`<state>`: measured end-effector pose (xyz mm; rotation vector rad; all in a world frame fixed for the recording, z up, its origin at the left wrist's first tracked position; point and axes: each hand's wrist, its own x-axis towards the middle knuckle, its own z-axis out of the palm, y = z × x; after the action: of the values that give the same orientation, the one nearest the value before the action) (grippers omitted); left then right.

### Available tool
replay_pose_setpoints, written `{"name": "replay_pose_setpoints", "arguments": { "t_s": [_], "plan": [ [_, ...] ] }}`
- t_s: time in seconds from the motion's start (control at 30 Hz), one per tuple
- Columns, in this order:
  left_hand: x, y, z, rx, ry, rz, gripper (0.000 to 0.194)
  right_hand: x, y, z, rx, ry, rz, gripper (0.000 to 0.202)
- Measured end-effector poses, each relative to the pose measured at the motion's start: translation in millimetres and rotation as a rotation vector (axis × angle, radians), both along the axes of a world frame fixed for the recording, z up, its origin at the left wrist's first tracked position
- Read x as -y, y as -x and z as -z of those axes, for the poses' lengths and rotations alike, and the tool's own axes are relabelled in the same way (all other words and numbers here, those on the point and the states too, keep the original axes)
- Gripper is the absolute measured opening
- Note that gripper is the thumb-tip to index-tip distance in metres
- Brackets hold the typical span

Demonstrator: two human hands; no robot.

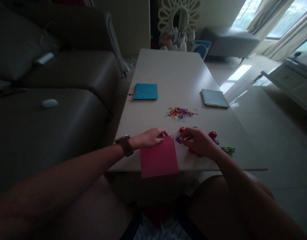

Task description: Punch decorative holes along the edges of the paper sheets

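Observation:
A pink sheet (159,159) lies at the near edge of the white table, its lower part past the edge. A small pale mark is at its top right corner. My left hand (153,137) rests on the sheet's top edge, fingers bent; whether it pinches the paper is unclear. Just right of the sheet, my right hand (197,141) has its fingers closed on a small purple piece (179,139) with a googly eye. Around and partly under that hand are several similar pieces, including a red one (213,134) and a green one (231,149).
Beyond my hands, a pile of colourful sequins (180,113) is spread on the white table (168,70). A blue packet (145,91) lies at the left and a pale notebook (215,98) at the right. A sofa (75,110) stands left of the table.

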<state>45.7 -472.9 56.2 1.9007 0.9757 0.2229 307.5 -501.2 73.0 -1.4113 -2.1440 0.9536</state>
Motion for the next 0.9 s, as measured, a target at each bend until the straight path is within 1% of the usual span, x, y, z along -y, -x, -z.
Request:
{"name": "replay_pose_setpoints", "arguments": {
  "t_s": [0.2, 0.43, 0.53, 0.67, 0.77, 0.9],
  "plan": [
    [1, -1, -1.4, 0.006, 0.025, 0.000, 0.026, 2, 3, 0.2, -0.020, -0.005, 0.006, 0.007],
    [2, -1, -2.4, 0.008, 0.029, 0.002, 0.025, 2, 5, 9.4, -0.026, -0.036, -0.017, 0.009],
    [2, -1, -1.1, 0.020, 0.030, 0.006, 0.026, 2, 4, 12.0, -0.019, -0.057, -0.023, 0.009],
    [0, -2, 2.5, 0.019, 0.021, 0.023, 0.027, 2, 4, 11.4, -0.005, -0.090, -0.018, 0.007],
    [0, -3, 5.3, 0.005, 0.008, 0.026, 0.028, 3, 5, 11.5, -0.018, -0.090, -0.036, 0.005],
    [2, -3, 6.8, -0.007, -0.003, 0.017, 0.027, 5, 8, 13.2, 0.020, -0.086, -0.066, 0.003]
  ]
}}
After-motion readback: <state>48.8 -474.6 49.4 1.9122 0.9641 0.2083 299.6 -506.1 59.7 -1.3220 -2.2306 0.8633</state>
